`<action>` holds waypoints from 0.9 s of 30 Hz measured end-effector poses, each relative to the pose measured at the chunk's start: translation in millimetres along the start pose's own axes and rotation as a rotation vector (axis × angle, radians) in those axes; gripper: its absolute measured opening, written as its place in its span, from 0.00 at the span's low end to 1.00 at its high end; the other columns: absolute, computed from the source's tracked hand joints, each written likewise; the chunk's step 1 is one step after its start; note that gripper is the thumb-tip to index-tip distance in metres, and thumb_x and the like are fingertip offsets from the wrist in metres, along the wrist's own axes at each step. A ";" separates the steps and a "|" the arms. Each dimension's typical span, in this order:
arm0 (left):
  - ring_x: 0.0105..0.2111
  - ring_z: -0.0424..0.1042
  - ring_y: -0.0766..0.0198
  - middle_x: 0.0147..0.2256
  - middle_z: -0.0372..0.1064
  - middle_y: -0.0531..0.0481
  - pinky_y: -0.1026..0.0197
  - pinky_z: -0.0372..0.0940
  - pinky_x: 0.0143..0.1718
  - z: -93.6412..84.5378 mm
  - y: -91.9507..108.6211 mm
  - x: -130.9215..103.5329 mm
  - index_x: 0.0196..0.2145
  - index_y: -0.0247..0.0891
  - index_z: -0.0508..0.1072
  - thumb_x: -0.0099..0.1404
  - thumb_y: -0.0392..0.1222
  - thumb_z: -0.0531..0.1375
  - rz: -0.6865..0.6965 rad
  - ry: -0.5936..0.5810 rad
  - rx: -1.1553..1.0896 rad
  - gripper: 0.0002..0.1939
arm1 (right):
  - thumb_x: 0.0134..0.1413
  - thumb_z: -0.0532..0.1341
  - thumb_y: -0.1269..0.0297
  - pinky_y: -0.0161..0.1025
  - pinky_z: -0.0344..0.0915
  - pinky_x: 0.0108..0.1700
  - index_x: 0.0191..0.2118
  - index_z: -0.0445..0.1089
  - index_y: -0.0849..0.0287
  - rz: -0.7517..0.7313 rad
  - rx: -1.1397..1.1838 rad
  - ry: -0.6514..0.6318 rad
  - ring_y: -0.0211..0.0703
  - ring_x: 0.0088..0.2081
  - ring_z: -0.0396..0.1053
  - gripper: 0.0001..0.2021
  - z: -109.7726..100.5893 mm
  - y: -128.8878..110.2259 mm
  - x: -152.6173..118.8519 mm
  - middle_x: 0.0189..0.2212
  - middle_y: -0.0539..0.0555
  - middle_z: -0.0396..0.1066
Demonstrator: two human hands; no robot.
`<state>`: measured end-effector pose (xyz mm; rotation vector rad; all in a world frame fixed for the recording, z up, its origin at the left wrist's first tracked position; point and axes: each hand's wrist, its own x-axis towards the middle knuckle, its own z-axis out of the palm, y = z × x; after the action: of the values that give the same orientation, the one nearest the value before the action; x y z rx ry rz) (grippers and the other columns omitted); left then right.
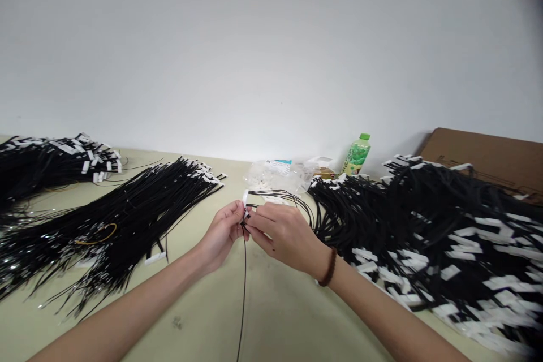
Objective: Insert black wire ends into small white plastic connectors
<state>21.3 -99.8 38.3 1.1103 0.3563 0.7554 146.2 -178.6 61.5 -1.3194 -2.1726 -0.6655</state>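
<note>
My left hand (224,233) is closed on a white connector (245,197), thumb pressed against its lower part. Several black wires (275,193) curve out of this connector to the right, toward a large heap of cables. Close against it, my right hand (284,232) pinches a thin black wire (244,294) near its end, by the connector. The rest of that wire hangs down toward the bottom of the view. My fingers hide the wire's tip, so I cannot see whether it sits inside the connector.
Bundles of black wires (156,209) lie at the left. A heap of wire harnesses with white connectors (424,237) covers the right side. Behind my hands are a clear plastic bag (271,176) and a green-capped bottle (357,155). Brown cardboard (483,153) leans at the back right.
</note>
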 end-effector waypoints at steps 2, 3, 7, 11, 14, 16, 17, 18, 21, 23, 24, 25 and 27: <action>0.18 0.59 0.73 0.21 0.61 0.53 0.70 0.57 0.19 0.2 0.0 0.0 0.26 0.32 0.66 0.56 0.47 0.58 0.001 -0.002 -0.003 0.13 | 0.56 0.50 0.66 0.34 0.48 0.30 0.26 0.62 0.61 0.001 0.002 -0.001 0.33 0.27 0.55 0.11 -0.1 0.2 0.1 0.24 0.49 0.62; 0.18 0.59 0.73 0.21 0.61 0.53 0.70 0.57 0.19 0.1 -0.1 0.1 0.26 0.32 0.66 0.56 0.47 0.58 0.003 -0.003 -0.005 0.13 | 0.56 0.49 0.66 0.34 0.48 0.29 0.26 0.62 0.61 0.003 0.006 0.000 0.33 0.27 0.55 0.11 -0.3 0.2 0.1 0.24 0.49 0.62; 0.18 0.58 0.73 0.21 0.61 0.53 0.69 0.56 0.19 -0.9 -0.4 0.8 0.26 0.33 0.66 0.55 0.48 0.59 0.006 -0.015 -0.007 0.13 | 0.56 0.50 0.66 0.33 0.47 0.29 0.26 0.62 0.61 0.004 0.018 0.003 0.33 0.27 0.55 0.10 -1.6 -0.3 0.2 0.24 0.49 0.62; 0.19 0.59 0.73 0.21 0.61 0.54 0.69 0.57 0.20 -1.9 -0.8 1.4 0.26 0.33 0.66 0.57 0.48 0.58 0.004 -0.028 -0.007 0.13 | 0.56 0.49 0.66 0.33 0.47 0.29 0.26 0.62 0.61 -0.002 0.014 0.011 0.33 0.27 0.55 0.10 -3.3 -1.4 1.1 0.24 0.49 0.62; 0.19 0.59 0.73 0.22 0.61 0.54 0.70 0.57 0.19 -2.0 -0.6 1.4 0.27 0.33 0.66 0.57 0.47 0.57 0.006 -0.018 -0.009 0.12 | 0.56 0.49 0.66 0.33 0.47 0.29 0.25 0.61 0.61 0.000 0.004 0.025 0.32 0.26 0.54 0.11 -5.5 -2.3 1.9 0.23 0.49 0.62; 0.19 0.59 0.73 0.22 0.61 0.54 0.70 0.57 0.19 -1.8 -0.3 1.3 0.27 0.33 0.66 0.57 0.47 0.57 0.007 -0.011 -0.008 0.12 | 0.56 0.49 0.66 0.33 0.46 0.29 0.25 0.60 0.61 0.005 -0.007 0.031 0.32 0.26 0.53 0.11 -7.4 -2.7 2.3 0.23 0.48 0.61; 0.19 0.58 0.74 0.22 0.61 0.54 0.70 0.57 0.19 -1.6 -0.1 1.4 0.26 0.33 0.65 0.57 0.47 0.57 0.008 -0.011 -0.007 0.12 | 0.56 0.49 0.66 0.33 0.46 0.28 0.25 0.60 0.61 0.009 -0.012 0.034 0.32 0.25 0.53 0.11 -8.4 -2.9 2.5 0.22 0.48 0.60; 0.18 0.58 0.74 0.22 0.61 0.54 0.70 0.57 0.19 -1.4 0.1 1.4 0.26 0.33 0.65 0.57 0.47 0.58 0.008 -0.012 -0.006 0.13 | 0.56 0.50 0.66 0.33 0.45 0.28 0.25 0.60 0.61 0.012 -0.014 0.036 0.32 0.25 0.53 0.11 -9.3 -3.0 2.8 0.22 0.48 0.60; 0.18 0.58 0.74 0.21 0.61 0.54 0.70 0.56 0.19 -1.1 0.4 1.6 0.26 0.33 0.65 0.56 0.47 0.58 0.006 -0.007 -0.009 0.13 | 0.56 0.50 0.67 0.33 0.45 0.28 0.25 0.62 0.62 0.026 0.004 0.041 0.32 0.25 0.52 0.11 -11.7 -3.5 3.9 0.22 0.49 0.60; 0.18 0.58 0.73 0.21 0.61 0.54 0.70 0.56 0.19 -1.2 0.3 1.8 0.25 0.33 0.65 0.56 0.45 0.59 0.005 0.001 -0.018 0.12 | 0.55 0.50 0.67 0.32 0.46 0.28 0.26 0.63 0.62 0.055 0.063 0.049 0.31 0.25 0.53 0.10 -13.4 -3.9 4.9 0.21 0.49 0.59; 0.18 0.58 0.73 0.21 0.61 0.54 0.70 0.56 0.19 -1.4 0.1 1.9 0.25 0.33 0.65 0.56 0.44 0.59 0.006 0.005 -0.022 0.11 | 0.55 0.51 0.68 0.31 0.47 0.28 0.26 0.64 0.61 0.078 0.107 0.055 0.31 0.24 0.52 0.10 -14.7 -4.2 5.6 0.21 0.49 0.59; 0.19 0.59 0.73 0.20 0.61 0.54 0.70 0.56 0.19 -1.7 -0.1 2.1 0.25 0.33 0.65 0.55 0.43 0.60 0.009 0.007 -0.023 0.10 | 0.55 0.51 0.68 0.30 0.47 0.27 0.27 0.65 0.61 0.107 0.155 0.069 0.30 0.24 0.52 0.09 -16.2 -4.6 6.3 0.20 0.48 0.58; 0.19 0.59 0.72 0.20 0.61 0.54 0.70 0.56 0.19 -2.3 -0.3 2.4 0.26 0.33 0.66 0.55 0.41 0.60 0.011 0.006 -0.017 0.08 | 0.54 0.52 0.68 0.29 0.49 0.27 0.27 0.66 0.61 0.159 0.248 0.105 0.28 0.23 0.53 0.09 -20.7 -5.5 7.9 0.19 0.47 0.58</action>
<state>21.7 -96.6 37.3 1.0954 0.3481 0.7702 141.6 -188.9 81.4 -1.2783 -1.9692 -0.3805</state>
